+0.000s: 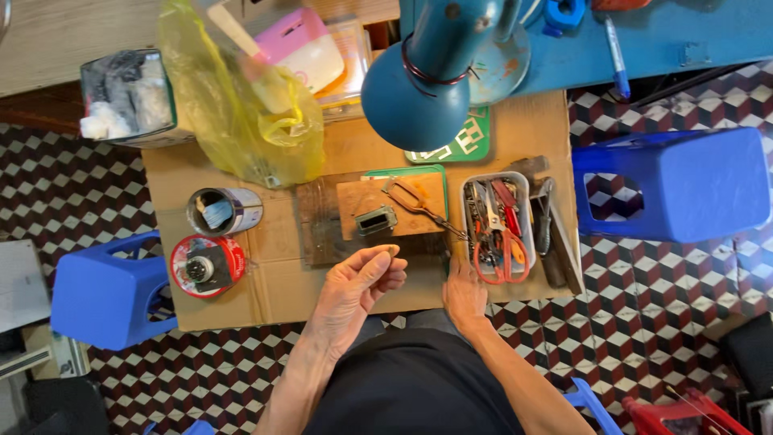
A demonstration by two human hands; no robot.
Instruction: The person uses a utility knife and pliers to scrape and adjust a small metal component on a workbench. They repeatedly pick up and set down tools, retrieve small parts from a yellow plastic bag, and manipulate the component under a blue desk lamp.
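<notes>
The person sits at a low cardboard-topped bench [241,310], looking straight down at it. The left hand [358,282] is raised just above the near edge, palm turned toward the face, with thumb and forefinger pinched together at about 1 o'clock of the palm. A small pale part [392,251] seems to sit between the tips; it is too small to name. Held up like that, it looks as if it is being inspected under the lamp [427,80], whose blue shade hangs over the far side of the bench at 12 o'clock.

The right hand [465,292] lies flat on the bench edge, fingers together and closed on nothing that can be seen. It rests at 7 o'clock of the tool tray [498,229], probably steadying the body while staying within easy reach of the red-handled cutters there.

Straight ahead of the left hand, at 12 o'clock, a wooden block [378,211] carries a small dark rectangular frame [376,219], with rusty scissors [415,201] lying across the block to its right. The block likely serves as a work surface that spares the cardboard.

At 9 o'clock of the left hand stands a red reel [207,266], and a tin [223,211] of small sticks sits just beyond it. A yellow bag [241,105] slumps at 11 o'clock. Blue stools [105,294] flank the bench.
</notes>
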